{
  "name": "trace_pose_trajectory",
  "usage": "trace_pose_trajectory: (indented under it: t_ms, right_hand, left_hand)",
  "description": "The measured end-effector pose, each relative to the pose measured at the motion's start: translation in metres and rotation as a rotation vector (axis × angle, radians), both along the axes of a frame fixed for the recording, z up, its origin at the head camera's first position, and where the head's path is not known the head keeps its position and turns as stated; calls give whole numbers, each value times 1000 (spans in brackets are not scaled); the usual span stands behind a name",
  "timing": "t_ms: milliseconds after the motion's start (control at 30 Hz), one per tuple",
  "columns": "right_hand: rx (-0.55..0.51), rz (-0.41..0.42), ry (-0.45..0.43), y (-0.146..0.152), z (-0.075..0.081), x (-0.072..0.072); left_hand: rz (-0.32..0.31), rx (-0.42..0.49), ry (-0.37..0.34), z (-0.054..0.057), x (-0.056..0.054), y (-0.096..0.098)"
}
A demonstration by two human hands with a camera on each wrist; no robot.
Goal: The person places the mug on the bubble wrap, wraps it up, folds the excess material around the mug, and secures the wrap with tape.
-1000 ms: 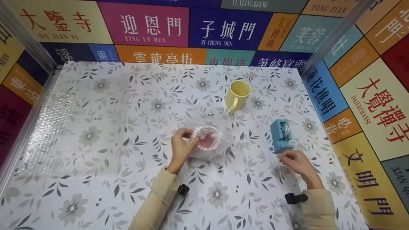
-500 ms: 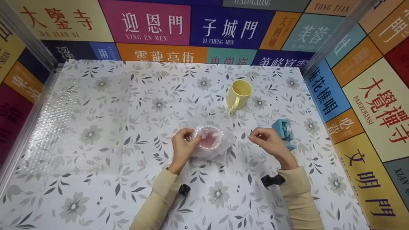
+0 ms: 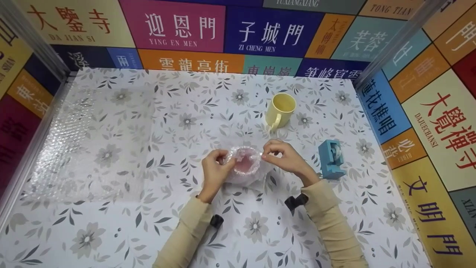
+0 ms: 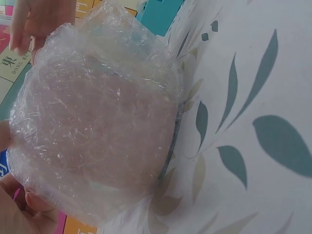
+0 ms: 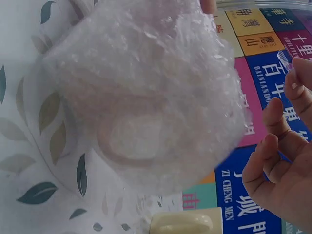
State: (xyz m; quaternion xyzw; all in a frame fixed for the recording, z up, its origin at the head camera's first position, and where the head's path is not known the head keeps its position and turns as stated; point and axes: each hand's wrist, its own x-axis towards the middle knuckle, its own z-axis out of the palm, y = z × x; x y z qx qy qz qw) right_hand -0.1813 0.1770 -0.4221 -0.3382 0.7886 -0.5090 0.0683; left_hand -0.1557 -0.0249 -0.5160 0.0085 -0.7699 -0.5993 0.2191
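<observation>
A pink cup [image 3: 243,166] stands upright in bubble wrap [image 4: 102,112], its opening facing up. A rounded handle [image 5: 127,158] shows faintly through the wrap in the right wrist view. My left hand [image 3: 216,171] pinches the wrap at the left of the rim, thumb on the inner side. Between the thumb and index finger of my right hand [image 3: 284,158] is a small strip of clear tape [image 5: 284,59]. In the head view those fingertips are right at the rim's right side; the right wrist view shows them a little apart from the wrap.
A yellow mug [image 3: 281,111] stands behind the wrapped cup, handle toward me. To the right sits a blue tape dispenser [image 3: 330,162]. A flat sheet of bubble wrap [image 3: 85,149] covers the table's left part. Printed panels [image 3: 186,29] wall the back and sides.
My right hand has moved left from the tape dispenser to the wrapped cup's rim, carrying the tape. My left hand keeps its pinch on the wrap.
</observation>
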Motion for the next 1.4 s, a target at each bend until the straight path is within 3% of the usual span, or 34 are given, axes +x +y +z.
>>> trace_pose_trajectory:
  t_ms: [333, 567, 767, 1167, 1400]
  right_hand:
    - [107, 35, -93, -21, 0, -11]
    - [168, 36, -108, -25, -28, -30]
    - [202, 30, -121, -28, -31, -34]
    - [280, 37, -71, -34, -34, -37]
    - [274, 24, -76, -36, -29, -34]
  left_hand:
    - [16, -42, 32, -2, 1, 1]
    - [18, -69, 43, -1, 1, 0]
    - [4, -88, 74, 1, 1, 0]
    - [42, -383, 224, 1, 5, -1]
    - [40, -455, 219, 4, 5, -2]
